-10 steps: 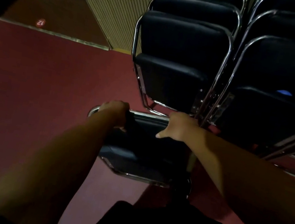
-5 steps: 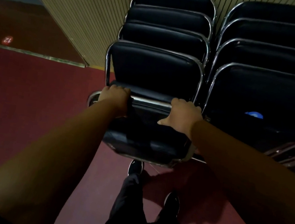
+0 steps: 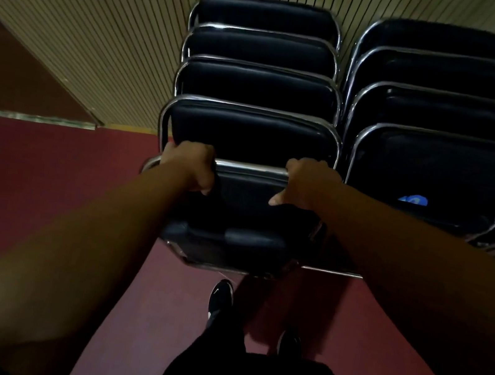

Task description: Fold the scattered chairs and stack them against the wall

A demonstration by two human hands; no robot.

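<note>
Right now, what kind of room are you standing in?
Probably a meeting hall or function room. Black folding chairs are stacked in rows against a slatted wall, and the floor is red, like carpet.

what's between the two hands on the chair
Between the left hand and right hand: only the chair's bare chrome top bar, seen in the head view.

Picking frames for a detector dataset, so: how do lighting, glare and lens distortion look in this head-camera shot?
Head view: dim overall, the held chair nearly lost in shadow. Head view: brightest glint on the chrome bar gripped by the left hand and right hand. Head view: wide-angle bending fans the lines of the slatted wall and bows the stacked chairs; far-right frames look smeared.
</note>
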